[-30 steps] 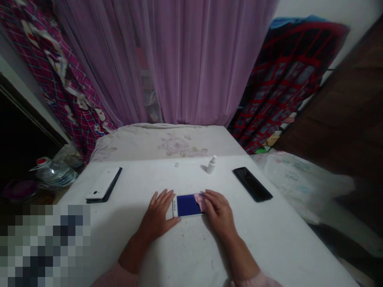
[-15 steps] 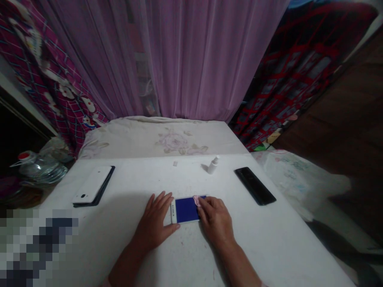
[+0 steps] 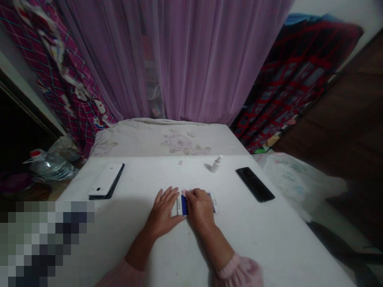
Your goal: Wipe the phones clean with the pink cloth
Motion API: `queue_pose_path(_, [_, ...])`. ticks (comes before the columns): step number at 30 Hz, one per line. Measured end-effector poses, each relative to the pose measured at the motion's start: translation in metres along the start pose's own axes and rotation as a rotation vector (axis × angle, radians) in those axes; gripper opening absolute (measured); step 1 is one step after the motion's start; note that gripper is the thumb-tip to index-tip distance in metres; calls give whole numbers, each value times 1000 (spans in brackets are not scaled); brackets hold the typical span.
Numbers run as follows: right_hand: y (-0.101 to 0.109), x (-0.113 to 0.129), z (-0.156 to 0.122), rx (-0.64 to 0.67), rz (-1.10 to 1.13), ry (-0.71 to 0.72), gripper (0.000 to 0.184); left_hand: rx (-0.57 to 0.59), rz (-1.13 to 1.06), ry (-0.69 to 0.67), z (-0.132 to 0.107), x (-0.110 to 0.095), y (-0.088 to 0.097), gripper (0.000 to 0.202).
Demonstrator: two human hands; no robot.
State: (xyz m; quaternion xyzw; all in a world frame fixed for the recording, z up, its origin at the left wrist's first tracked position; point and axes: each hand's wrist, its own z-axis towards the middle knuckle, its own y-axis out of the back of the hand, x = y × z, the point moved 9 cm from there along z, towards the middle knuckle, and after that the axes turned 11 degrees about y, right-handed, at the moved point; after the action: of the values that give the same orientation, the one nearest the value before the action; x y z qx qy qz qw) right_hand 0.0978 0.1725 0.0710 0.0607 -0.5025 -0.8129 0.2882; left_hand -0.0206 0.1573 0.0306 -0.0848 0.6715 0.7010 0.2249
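Note:
A white-framed smartphone (image 3: 184, 207) with a blue screen lies sideways on the white-covered table. My left hand (image 3: 162, 213) braces its left end, thumb at the near edge and fingers at the far edge. Between the pinched fingers of my right hand (image 3: 201, 208) is a small pink cloth (image 3: 184, 193), pressed against the screen close to the left end. Much of the screen is hidden under that hand; the phone's right end (image 3: 214, 203) shows beyond it.
A white spray bottle (image 3: 216, 164) stands behind the hands, with a small pale square (image 3: 180, 162) left of it. A dark phone (image 3: 255, 184) lies at right. At left, a white phone (image 3: 105, 179) rests on a dark one. A water jug (image 3: 52, 165) stands beyond the left edge.
My right hand has slid the cloth leftward across the screen, from the right part toward my left hand. The view has shifted slightly, and my pink sleeves now show.

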Motion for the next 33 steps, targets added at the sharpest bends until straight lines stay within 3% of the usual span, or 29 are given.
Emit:
queue_pose_path(4, [-7, 21, 6, 41, -22, 21, 17, 37, 0, 32, 1, 1, -2, 69])
queue_pose_path(10, [-9, 29, 4, 99, -35, 68, 16, 17, -17, 39, 3, 1, 1, 64])
queue_pose_path(16, [-4, 39, -7, 179, 95, 149, 13, 60, -15, 66, 4, 0, 2, 61])
queue_pose_path(23, [3, 28, -16, 254, 202, 169, 17, 46, 10, 16, 5, 3, -4, 69])
queue_pose_path(33, [-7, 7, 2, 129, -10, 65, 19, 63, 14, 23, 6, 4, -5, 75])
